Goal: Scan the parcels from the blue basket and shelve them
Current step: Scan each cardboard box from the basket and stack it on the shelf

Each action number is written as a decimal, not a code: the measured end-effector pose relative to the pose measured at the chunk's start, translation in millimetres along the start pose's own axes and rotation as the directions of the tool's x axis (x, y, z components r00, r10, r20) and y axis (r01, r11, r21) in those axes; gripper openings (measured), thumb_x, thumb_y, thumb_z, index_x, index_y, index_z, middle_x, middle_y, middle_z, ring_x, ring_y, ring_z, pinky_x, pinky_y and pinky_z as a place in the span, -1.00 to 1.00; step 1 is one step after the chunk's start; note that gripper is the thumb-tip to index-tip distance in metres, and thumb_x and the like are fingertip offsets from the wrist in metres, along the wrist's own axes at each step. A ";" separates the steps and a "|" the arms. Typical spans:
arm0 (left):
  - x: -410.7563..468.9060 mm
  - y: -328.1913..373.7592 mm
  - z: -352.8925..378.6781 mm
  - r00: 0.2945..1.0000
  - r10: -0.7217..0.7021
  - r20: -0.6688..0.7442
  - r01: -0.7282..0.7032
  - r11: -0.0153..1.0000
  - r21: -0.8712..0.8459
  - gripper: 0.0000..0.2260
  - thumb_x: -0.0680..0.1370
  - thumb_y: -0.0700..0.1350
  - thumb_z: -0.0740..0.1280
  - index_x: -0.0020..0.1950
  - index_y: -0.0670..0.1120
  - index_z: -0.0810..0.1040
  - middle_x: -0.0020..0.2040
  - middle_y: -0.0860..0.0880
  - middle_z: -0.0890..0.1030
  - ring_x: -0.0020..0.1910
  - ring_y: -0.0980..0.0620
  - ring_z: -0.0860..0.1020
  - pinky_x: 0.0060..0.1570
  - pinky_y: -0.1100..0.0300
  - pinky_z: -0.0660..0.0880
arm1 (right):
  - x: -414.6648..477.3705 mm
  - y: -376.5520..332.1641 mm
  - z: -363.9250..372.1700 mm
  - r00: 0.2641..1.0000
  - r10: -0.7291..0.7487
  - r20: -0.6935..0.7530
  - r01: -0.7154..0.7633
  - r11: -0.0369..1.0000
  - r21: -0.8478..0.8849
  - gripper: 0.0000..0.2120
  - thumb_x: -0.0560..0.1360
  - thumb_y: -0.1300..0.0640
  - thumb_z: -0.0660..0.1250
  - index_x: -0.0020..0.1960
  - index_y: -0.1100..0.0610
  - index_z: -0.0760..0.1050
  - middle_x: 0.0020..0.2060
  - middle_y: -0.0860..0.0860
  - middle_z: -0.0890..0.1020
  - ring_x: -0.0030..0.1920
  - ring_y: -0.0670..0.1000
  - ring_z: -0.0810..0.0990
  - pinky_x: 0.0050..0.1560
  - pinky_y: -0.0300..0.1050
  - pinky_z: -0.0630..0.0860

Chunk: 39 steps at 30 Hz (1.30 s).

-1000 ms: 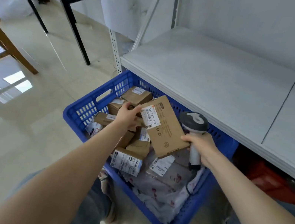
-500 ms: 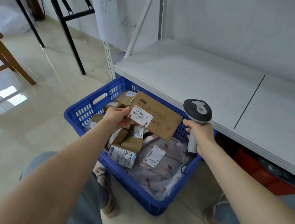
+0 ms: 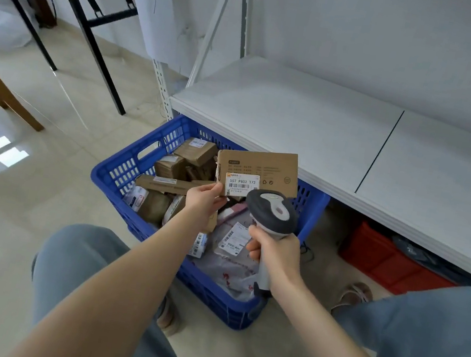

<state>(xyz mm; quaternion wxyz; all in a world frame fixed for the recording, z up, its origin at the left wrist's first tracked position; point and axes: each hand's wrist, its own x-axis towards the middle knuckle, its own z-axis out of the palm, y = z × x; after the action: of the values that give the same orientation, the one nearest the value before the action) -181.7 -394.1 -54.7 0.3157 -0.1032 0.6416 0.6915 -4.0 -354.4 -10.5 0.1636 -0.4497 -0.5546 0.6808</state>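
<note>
Blue plastic basket [image 3: 110, 176] sits on the floor, heaped with brown boxes and grey mail bags. Above the basket's far half, the left hand [image 3: 204, 201] pinches a flat cardboard parcel [image 3: 261, 167] by its lower left corner, thumb on the front face. The parcel stands on edge, its long axis running left to right, with the white barcode label [image 3: 241, 183] facing the viewer (low on the face, just right of the pinch). Just right of and below the label, a grey scanner [image 3: 272, 212] points away at the parcel, its head overlapping the lower right corner. The right hand [image 3: 275, 250] is wrapped round the scanner's handle. Scanning looks like the step in hand. The white shelf [image 3: 300, 120] lies just behind the parcel, its front edge over the basket's far rim.
</note>
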 end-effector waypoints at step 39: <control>-30.2 68.8 29.0 0.986 0.135 0.097 -0.148 0.977 0.153 -0.81 0.60 -0.16 0.29 0.16 -0.22 0.52 0.03 -0.16 0.65 0.01 -0.06 0.64 0.10 0.07 0.57 | 12.8 -69.1 -44.2 0.981 -0.102 -0.166 0.126 0.982 0.144 -0.92 0.44 0.21 0.45 -0.14 0.22 0.59 -0.44 0.00 0.61 -0.47 -0.11 0.53 -0.36 -0.24 0.50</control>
<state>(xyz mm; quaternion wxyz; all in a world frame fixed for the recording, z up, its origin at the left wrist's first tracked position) -189.7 -374.1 22.9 0.3001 -0.0018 0.6864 0.6624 5.0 -295.4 47.2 0.2800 -0.4557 -0.5107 0.6731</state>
